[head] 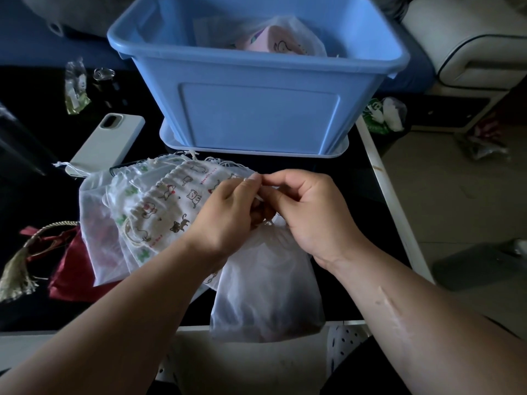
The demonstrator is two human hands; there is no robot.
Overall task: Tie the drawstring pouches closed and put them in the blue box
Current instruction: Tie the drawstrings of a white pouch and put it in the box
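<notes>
Both forearms reaching forward, left hand (228, 206) and right hand (310, 212) meeting, fingers curled, fingertips pinching

— How many boxes?
— 1 blue box (258, 115), standing on 1 blue lid (340, 149), with 1 filled pouch (288, 38) showing inside.
— Pouches on the tabletop (350, 181)?
— 5 I can tell apart: 2 sheer white, the front sheer pouch (265, 283) and the left sheer pouch (92, 226); 1 cactus-print pouch (127, 195); 1 cat-print pouch (176, 212); 1 red pouch (71, 272). The printed layers overlap, so there may be more.
— Anything else?
— 1 phone (111, 141), 1 tassel (15, 275), 1 clear packet (74, 86), and 2 hands: left hand (228, 215), right hand (310, 215).
</notes>
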